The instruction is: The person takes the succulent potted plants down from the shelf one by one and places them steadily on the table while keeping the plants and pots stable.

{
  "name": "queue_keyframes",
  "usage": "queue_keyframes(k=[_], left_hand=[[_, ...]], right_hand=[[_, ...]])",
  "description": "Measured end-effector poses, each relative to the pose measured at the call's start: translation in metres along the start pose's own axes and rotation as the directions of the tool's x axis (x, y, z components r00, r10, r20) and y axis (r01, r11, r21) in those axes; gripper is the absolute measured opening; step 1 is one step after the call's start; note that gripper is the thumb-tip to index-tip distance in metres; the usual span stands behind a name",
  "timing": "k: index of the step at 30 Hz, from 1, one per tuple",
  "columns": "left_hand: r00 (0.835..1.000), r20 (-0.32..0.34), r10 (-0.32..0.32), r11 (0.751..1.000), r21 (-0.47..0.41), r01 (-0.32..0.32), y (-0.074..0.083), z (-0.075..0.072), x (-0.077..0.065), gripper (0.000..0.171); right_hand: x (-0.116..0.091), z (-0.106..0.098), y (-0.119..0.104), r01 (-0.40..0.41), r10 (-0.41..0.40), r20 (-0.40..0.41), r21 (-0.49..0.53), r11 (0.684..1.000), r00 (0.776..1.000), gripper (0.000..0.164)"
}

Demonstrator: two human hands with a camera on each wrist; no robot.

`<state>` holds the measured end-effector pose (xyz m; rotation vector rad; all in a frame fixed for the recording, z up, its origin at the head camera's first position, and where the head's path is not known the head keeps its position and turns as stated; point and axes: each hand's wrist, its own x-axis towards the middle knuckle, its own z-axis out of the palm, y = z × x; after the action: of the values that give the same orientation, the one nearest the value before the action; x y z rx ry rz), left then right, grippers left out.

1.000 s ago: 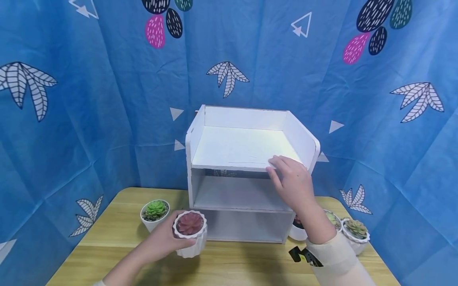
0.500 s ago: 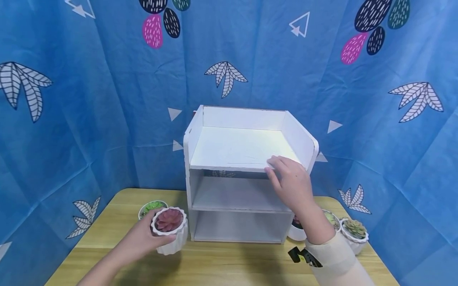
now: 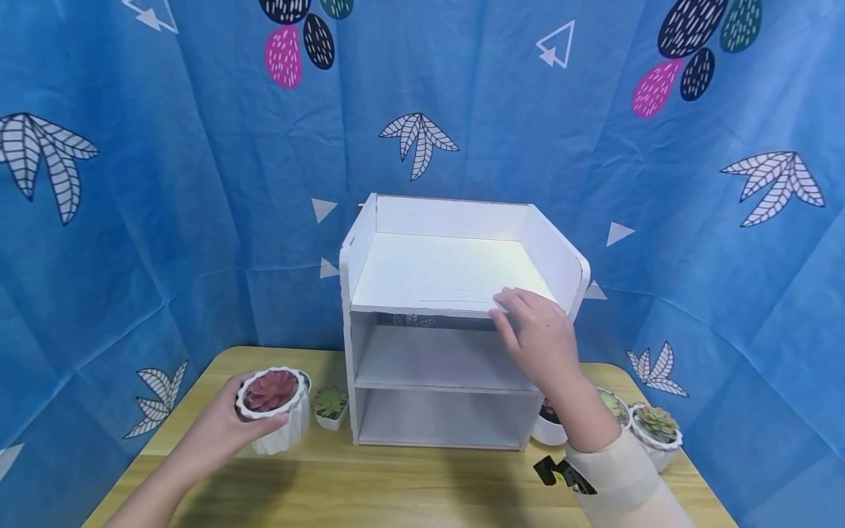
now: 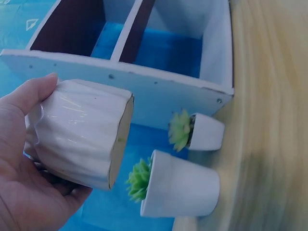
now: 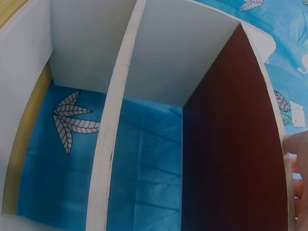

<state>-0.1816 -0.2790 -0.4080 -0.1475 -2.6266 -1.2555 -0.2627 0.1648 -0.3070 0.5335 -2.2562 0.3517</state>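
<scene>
My left hand (image 3: 214,425) grips a white wavy-rimmed pot (image 3: 287,434) with a dark red succulent (image 3: 271,390), held above the table at the left. In the left wrist view the pot (image 4: 82,130) lies between thumb and fingers, its base off the surface. Near it stand a small white pot with a pale green succulent (image 3: 330,403) and a larger white pot (image 4: 185,187) with a green succulent, mostly hidden in the head view. My right hand (image 3: 544,334) rests on the front edge of the top board of a white shelf unit (image 3: 409,308), fingers loosely bent.
Right of the shelf unit stand several potted succulents: one partly hidden by the forearm (image 3: 548,431), one behind it (image 3: 617,409), and one in a wavy-rimmed pot (image 3: 656,433). A blue patterned cloth (image 3: 482,132) hangs behind the wooden table (image 3: 396,488).
My left hand has carried the red succulent leftward, away from the shelf unit, passing in front of the green succulent. The small pale green succulent has come into view. My right hand stays put.
</scene>
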Motion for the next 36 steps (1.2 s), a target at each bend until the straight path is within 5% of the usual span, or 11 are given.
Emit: queue_keyframes(k=[8, 15, 24, 36], left_hand=[[0.997, -0.070, 0.030, 0.999, -0.010, -0.031, -0.008, -0.020, 0.006, 0.071], [0.990, -0.136, -0.049, 0.998, 0.027, 0.053, -0.018, -0.032, 0.006, 0.087], [0.972, -0.208, -0.108, 0.993, 0.021, 0.115, -0.027, -0.043, 0.009, 0.088], [0.930, -0.314, -0.192, 0.980, -0.006, 0.200, -0.040, -0.042, 0.011, 0.085]], right_hand=[[-0.001, -0.002, -0.001, 0.003, -0.003, -0.011, 0.008, 1.000, 1.000, 0.036], [-0.002, -0.002, 0.000, -0.009, 0.009, -0.005, 0.018, 1.000, 1.000, 0.036], [-0.002, -0.002, -0.001, -0.001, 0.001, -0.005, 0.014, 1.000, 1.000, 0.035], [0.000, -0.002, -0.003, 0.010, -0.010, -0.013, 0.009, 1.000, 1.000, 0.036]])
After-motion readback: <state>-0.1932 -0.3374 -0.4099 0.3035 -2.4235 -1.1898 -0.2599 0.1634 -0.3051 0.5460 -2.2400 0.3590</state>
